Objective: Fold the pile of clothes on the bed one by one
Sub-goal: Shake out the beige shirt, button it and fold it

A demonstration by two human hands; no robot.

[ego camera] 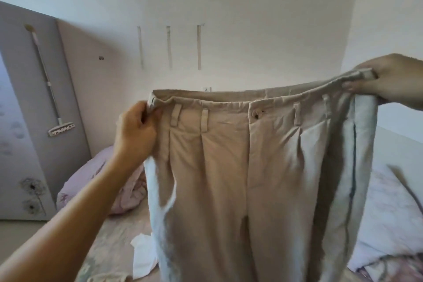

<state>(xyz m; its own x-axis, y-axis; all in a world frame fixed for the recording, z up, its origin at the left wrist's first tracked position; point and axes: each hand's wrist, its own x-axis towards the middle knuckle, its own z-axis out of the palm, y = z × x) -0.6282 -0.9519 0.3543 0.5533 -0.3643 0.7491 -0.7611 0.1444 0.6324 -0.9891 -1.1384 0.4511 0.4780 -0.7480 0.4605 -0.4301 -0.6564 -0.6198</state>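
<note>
A pair of beige trousers [247, 167] is held up by the waistband above the bed [123, 236], front outward, legs hanging. The waistband's left end is pinched in the grip of the left hand [135, 130]; its right end is held in the right hand [389, 80]. A pink garment [135, 192] and a white cloth [144, 256] lie on the bed behind.

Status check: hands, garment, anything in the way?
Left hand and right hand: each has a grip on the waistband. Beige trousers held up, spread, unfolded. Nothing blocking; bed below.
</note>
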